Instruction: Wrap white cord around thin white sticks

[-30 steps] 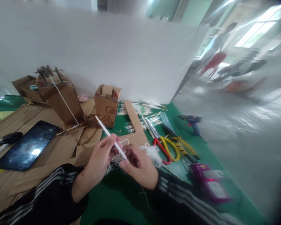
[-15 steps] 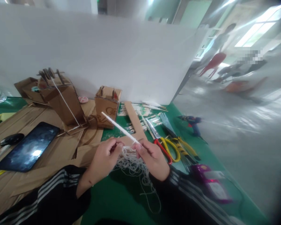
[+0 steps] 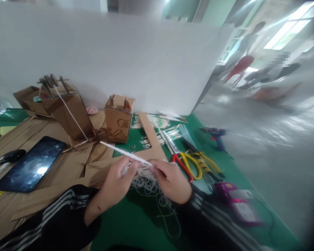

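Note:
A thin stick wrapped in white string [image 3: 125, 152] slants up to the left, its bare tip pointing past my left hand. My right hand [image 3: 172, 179] is closed on the stick's lower end. My left hand [image 3: 117, 181] is closed too, its thumb and forefinger pinching the white string just under the stick. A loose tangle of white string [image 3: 149, 185] hangs below and between both hands, with a loop lying lower on the green table [image 3: 128, 223].
To the right lie scissors [image 3: 187, 165], pliers [image 3: 210, 165], a glue gun [image 3: 216, 134] and a purple device [image 3: 237, 204]. Cardboard boxes [image 3: 119, 120] stand behind, before a white panel [image 3: 120, 59]. A dark phone [image 3: 30, 164] rests on cardboard at the left.
The wrapped stick has tilted lower, its tip swinging down and left. My right hand has turned with it, and the stick now lies close above my left fingers.

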`<state>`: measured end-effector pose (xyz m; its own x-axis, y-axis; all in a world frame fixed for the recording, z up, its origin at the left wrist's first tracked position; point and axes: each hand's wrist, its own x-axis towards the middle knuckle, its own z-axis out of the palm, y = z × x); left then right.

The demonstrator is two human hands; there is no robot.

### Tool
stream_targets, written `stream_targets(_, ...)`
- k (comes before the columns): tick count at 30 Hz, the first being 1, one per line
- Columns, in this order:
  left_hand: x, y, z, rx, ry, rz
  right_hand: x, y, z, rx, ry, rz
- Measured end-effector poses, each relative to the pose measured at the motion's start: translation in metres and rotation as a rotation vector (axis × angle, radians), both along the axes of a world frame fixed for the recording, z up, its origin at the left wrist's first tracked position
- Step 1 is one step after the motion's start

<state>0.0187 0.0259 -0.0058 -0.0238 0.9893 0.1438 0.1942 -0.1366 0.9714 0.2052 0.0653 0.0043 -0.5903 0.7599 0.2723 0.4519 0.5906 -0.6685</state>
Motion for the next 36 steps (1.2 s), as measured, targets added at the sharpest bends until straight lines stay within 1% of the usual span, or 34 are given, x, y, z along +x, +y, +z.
stream_targets(2,0.001,-0.001,-0.002,-0.089,-0.126,-0.04,0.004,0.003,-0.004,0.051,0.005,-0.051)
stream_targets(4,0.002,-0.003,-0.005,-0.179,-0.21,-0.076,0.007,0.006,-0.009,0.09,0.013,-0.114)
stream_targets(7,0.003,-0.003,-0.011,-0.251,-0.219,-0.078,0.01,0.006,-0.012,0.129,0.005,-0.143)
stream_targets(9,0.002,-0.003,-0.013,-0.226,-0.163,-0.065,0.01,0.005,-0.011,0.146,0.007,-0.118)
stream_targets(12,0.001,-0.003,-0.012,-0.2,-0.109,-0.072,0.008,0.003,-0.008,0.167,-0.008,-0.096)
stream_targets(18,0.001,-0.007,-0.005,-0.177,-0.06,-0.163,0.006,0.0,-0.01,0.182,-0.061,-0.255)
stream_targets(21,0.003,-0.006,-0.004,-0.172,-0.039,-0.192,0.005,-0.003,-0.012,0.212,-0.056,-0.251)
stream_targets(23,0.003,-0.005,-0.005,-0.168,-0.019,-0.17,0.004,-0.005,-0.011,0.205,-0.026,-0.237)
stream_targets(25,0.004,-0.003,-0.007,-0.168,0.026,-0.118,0.003,-0.006,-0.01,0.152,0.03,-0.228)
stream_targets(27,0.004,-0.002,-0.01,-0.166,0.066,-0.066,0.002,-0.007,-0.008,0.063,0.091,-0.216)
stream_targets(29,0.005,-0.001,-0.011,-0.154,0.064,-0.037,0.0,-0.007,-0.006,-0.043,0.137,-0.207)
stream_targets(32,0.006,-0.001,-0.011,-0.133,-0.042,-0.021,-0.001,-0.008,-0.005,-0.194,0.197,-0.199)
stream_targets(36,0.007,-0.002,-0.013,-0.195,-0.218,-0.014,-0.003,-0.01,-0.007,-0.339,0.254,-0.204)
